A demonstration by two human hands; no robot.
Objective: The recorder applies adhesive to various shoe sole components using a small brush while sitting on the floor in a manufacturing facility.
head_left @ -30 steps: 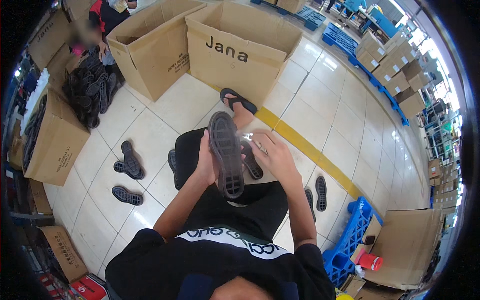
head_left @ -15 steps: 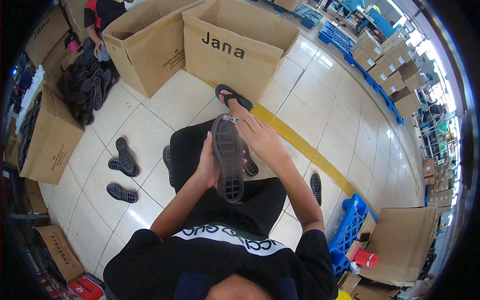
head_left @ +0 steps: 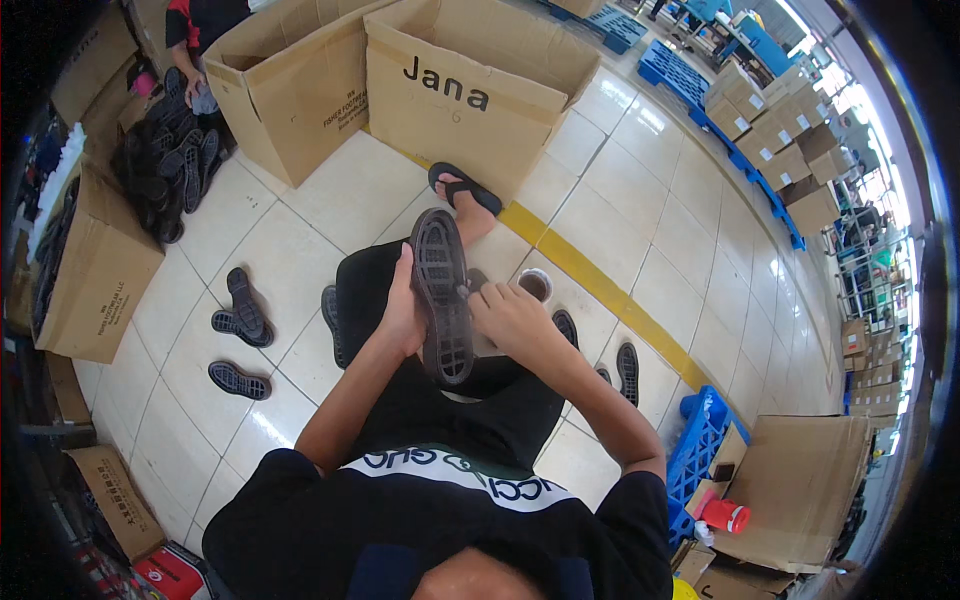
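Note:
My left hand (head_left: 403, 312) is closed round the left side of a dark shoe sole (head_left: 443, 300), held upright over my lap with its gridded face toward me. At the sole's right edge, about mid-length, my right hand (head_left: 512, 318) is closed. A small greyish thing shows between its fingertips, too little visible to name. Past the right hand, a round pot (head_left: 535, 285) with a pale rim and dark brown inside stands on the floor. Single soles lie beside my legs, one (head_left: 333, 325) to the left and another (head_left: 627, 372) to the right.
Several more soles (head_left: 240, 381) lie on the tiles at left. A heap of dark soles (head_left: 185, 165) is at far left, near another person's hand (head_left: 196, 84). Large cartons (head_left: 470, 125) stand ahead. A blue pallet (head_left: 702, 440) and a red-lidded container (head_left: 724, 516) are at right.
My right hand has moved down from the sole's upper end to its right edge, at mid-length. The sole has shifted slightly up and left. The pot has come into sight.

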